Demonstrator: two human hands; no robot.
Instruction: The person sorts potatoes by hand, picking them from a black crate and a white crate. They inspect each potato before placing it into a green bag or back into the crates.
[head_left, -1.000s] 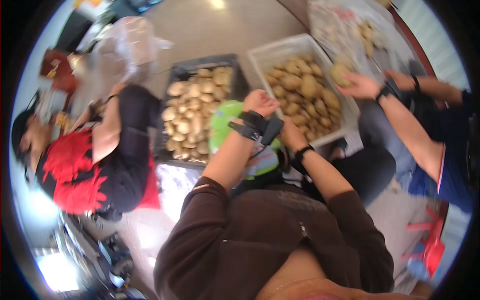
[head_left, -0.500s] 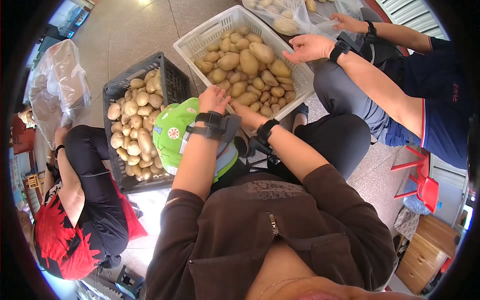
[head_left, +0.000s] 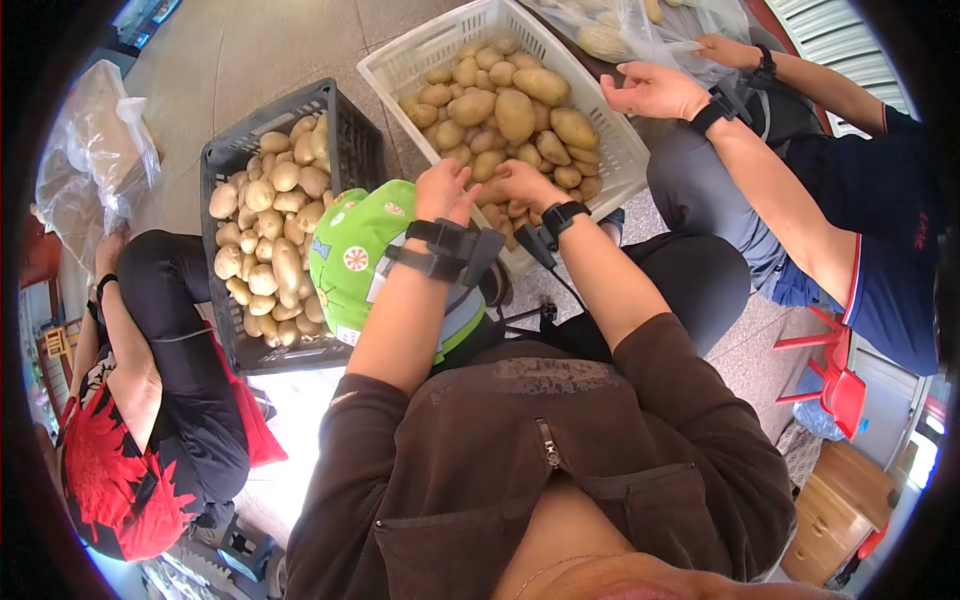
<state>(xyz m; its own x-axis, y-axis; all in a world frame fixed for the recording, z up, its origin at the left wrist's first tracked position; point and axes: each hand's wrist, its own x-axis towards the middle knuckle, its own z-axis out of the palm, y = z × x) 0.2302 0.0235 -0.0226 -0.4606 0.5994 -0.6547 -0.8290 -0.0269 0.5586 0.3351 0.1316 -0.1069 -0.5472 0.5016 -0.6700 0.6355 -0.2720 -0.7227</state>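
Note:
My left hand is over the near rim of a white plastic crate, its fingers curled inward; what lies under them is hidden. Close beside it, my right hand has its fingers bent round a potato that shows between the two hands. Many potatoes of mixed sizes fill the crate, large ones on top and smaller ones toward the near right. Both my wrists carry black straps with devices.
A black crate of paler potatoes stands to the left, beside a small green patterned cap. At right, a co-worker's hand hovers by the white crate, near clear bags. Another person sits left near a plastic bag.
My right hand has moved up and farther over the potatoes, its fingers now bent. My left hand has shifted slightly right, nearer to it. The whole view has shifted a little.

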